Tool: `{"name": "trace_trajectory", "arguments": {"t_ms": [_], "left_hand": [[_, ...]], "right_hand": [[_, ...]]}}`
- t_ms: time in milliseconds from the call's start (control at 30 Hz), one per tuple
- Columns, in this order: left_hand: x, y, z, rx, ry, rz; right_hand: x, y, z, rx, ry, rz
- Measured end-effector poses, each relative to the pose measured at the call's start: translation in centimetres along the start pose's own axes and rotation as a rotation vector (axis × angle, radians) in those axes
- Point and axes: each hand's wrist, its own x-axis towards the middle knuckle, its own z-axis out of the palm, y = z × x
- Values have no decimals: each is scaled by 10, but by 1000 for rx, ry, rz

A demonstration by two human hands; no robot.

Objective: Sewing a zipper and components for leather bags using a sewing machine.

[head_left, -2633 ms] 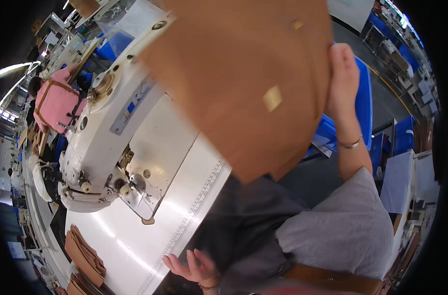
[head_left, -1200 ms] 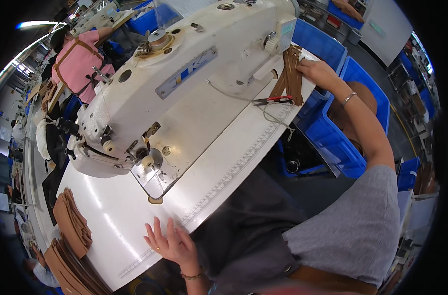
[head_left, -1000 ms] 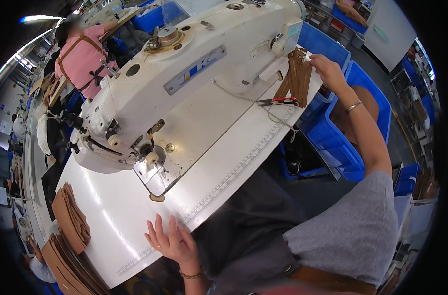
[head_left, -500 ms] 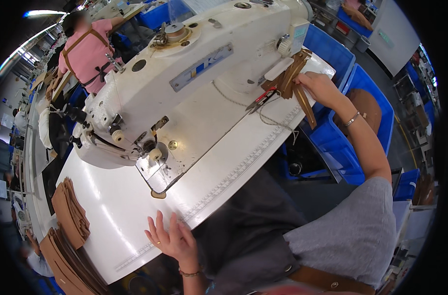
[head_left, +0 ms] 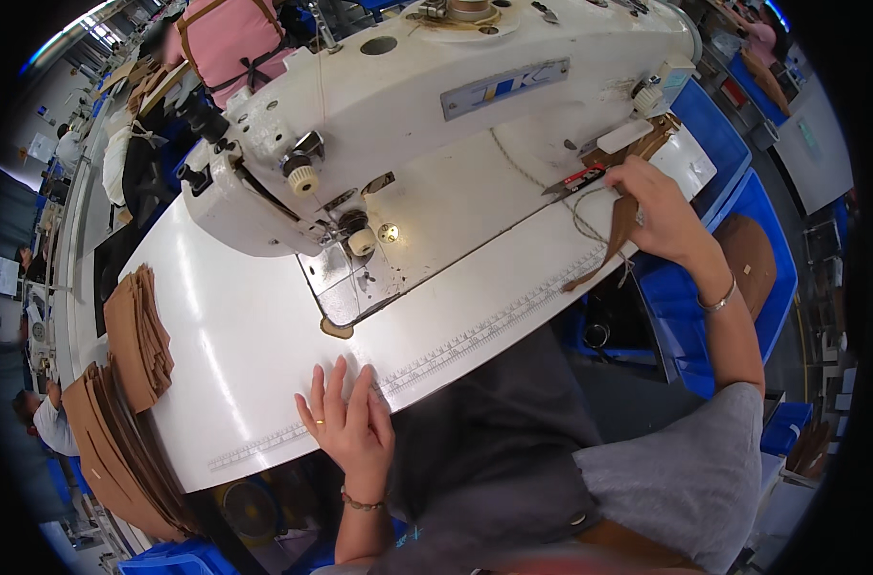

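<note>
A narrow brown strip (head_left: 619,235) dangles from my right hand (head_left: 655,213), whose fingers are pinched on its upper end above the right side of the white sewing table (head_left: 235,383). Just beyond those fingers lie red-handled thread snips (head_left: 576,180) and a loop of grey cord (head_left: 582,216). More brown strips (head_left: 647,144) are bunched behind, beside the base of the sewing machine (head_left: 398,105). My left hand (head_left: 352,426) is at the table's front edge with its fingers spread and nothing in them, nearest to the printed ruler scale (head_left: 456,357).
Stacks of brown cut pieces (head_left: 137,335) and larger slotted brown panels (head_left: 111,460) are at the left end. Blue bins (head_left: 791,259) stand to the right, one with a rounded brown piece (head_left: 746,254). A person in pink (head_left: 228,48) is beyond the machine.
My right hand has drawn a strip away from the bunch, toward the table's front edge. My left hand stays open by that edge. The whole view has shifted.
</note>
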Motion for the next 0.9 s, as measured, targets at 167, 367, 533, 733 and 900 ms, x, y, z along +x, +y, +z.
{"name": "trace_trajectory", "arguments": {"t_ms": [167, 367, 533, 733, 900], "left_hand": [[0, -1, 1, 15, 2, 16], [1, 0, 0, 18, 5, 20], [13, 0, -16, -74, -103, -5], [61, -11, -22, -89, -212, 252], [118, -31, 9, -12, -378, 400]], "right_hand": [[39, -6, 34, -147, 22, -15], [7, -10, 25, -248, -274, 13], [-23, 8, 8, -389, 51, 17], [-22, -20, -5, -122, 334, -113], [8, -92, 40, 19, 337, -473]]}}
